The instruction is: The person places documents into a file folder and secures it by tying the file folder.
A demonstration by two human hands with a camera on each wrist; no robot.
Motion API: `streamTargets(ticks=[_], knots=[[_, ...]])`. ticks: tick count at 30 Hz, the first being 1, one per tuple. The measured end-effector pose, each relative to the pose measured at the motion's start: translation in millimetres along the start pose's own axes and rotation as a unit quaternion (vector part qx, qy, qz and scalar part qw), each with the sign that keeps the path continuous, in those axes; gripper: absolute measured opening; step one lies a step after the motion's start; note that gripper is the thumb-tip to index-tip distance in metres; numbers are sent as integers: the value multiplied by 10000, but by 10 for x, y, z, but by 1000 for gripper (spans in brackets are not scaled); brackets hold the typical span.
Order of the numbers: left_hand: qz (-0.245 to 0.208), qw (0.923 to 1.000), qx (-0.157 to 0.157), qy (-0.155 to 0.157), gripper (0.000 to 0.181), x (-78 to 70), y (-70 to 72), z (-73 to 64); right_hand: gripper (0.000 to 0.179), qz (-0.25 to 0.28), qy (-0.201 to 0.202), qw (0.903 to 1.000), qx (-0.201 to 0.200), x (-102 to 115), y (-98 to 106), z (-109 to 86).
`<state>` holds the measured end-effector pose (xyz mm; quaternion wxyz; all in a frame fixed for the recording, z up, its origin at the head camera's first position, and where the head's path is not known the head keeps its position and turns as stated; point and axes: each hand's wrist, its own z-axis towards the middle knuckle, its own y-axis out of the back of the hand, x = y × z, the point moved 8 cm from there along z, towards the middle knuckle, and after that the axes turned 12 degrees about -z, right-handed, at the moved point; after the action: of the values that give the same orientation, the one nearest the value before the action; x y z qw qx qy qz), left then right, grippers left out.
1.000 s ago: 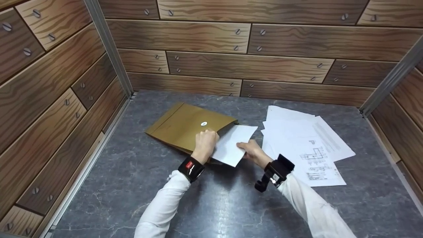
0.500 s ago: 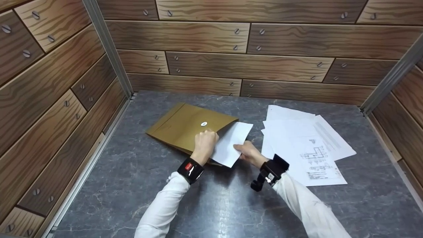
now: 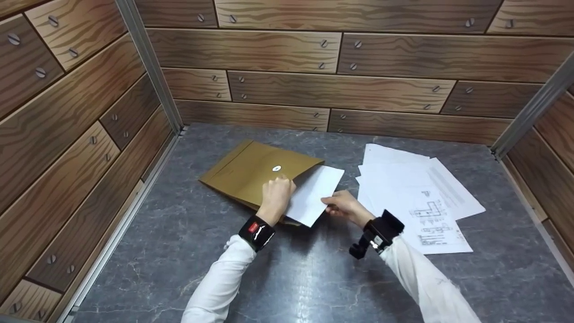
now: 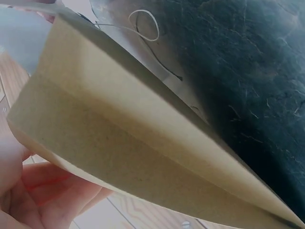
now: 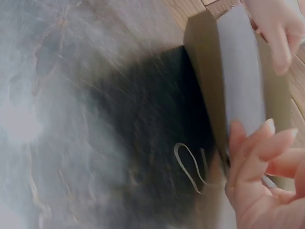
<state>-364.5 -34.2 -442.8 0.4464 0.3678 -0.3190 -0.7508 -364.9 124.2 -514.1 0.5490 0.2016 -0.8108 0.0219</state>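
Observation:
A brown kraft paper envelope [image 3: 251, 168] with a white round button lies on the table, its mouth gaping toward the right. My left hand [image 3: 277, 195] grips the upper edge of that mouth; the left wrist view shows the folded side [image 4: 119, 109] of the envelope spread beside the fingers. White paper [image 3: 314, 193] sits partly inside the mouth, its outer part sticking out. My right hand [image 3: 345, 207] pinches the paper's right edge, thumb on top. In the right wrist view, the paper [image 5: 240, 71] stands between the envelope's two walls. How deep it reaches inside is hidden.
Several loose white printed sheets [image 3: 403, 197] lie overlapping on the right, one with a line drawing. A thin white string [image 5: 183, 164] hangs loose near the envelope's mouth. Wood-patterned walls [image 3: 287, 54] enclose the grey marbled table [image 3: 157, 251] at the back and sides.
The paper has slid a little left, deeper into the envelope. My right hand moved left with it, then shifted slightly right along its edge. The left hand keeps its place.

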Motion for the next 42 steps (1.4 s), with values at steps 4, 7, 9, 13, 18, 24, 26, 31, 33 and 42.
streamTargets(ticks=[4,7,9,13,18,24,26,31,33,42], knots=[[53,9998,-186,-66,21,-11,21,-14,14,501,190,9984,190,-25,37,61],[95,9997,-217,-87,17,-22,22,-25,13,752,249,9964,298,-66,12,137],[134,9998,-142,-92,17,-32,11,-25,13,747,227,9966,282,-92,-13,183],[277,9995,-50,-161,19,-62,9,-25,17,652,116,9977,145,-116,-65,255],[288,9992,-44,-268,18,-92,17,-32,20,754,72,9971,60,-90,-158,343],[194,9994,-108,-252,19,-88,29,-37,20,947,59,9955,-36,-59,-255,420],[170,9995,-121,-238,19,-85,31,-41,19,1002,62,9949,-59,-70,-287,443],[156,9995,-175,-193,19,-77,32,-44,18,1157,149,9932,-13,-86,-383,481],[172,9994,-235,-187,18,-76,35,-45,16,1177,213,9928,-21,-77,-415,492],[187,9995,-168,-165,18,-62,37,-59,11,1175,57,9927,-277,-60,-471,570]])
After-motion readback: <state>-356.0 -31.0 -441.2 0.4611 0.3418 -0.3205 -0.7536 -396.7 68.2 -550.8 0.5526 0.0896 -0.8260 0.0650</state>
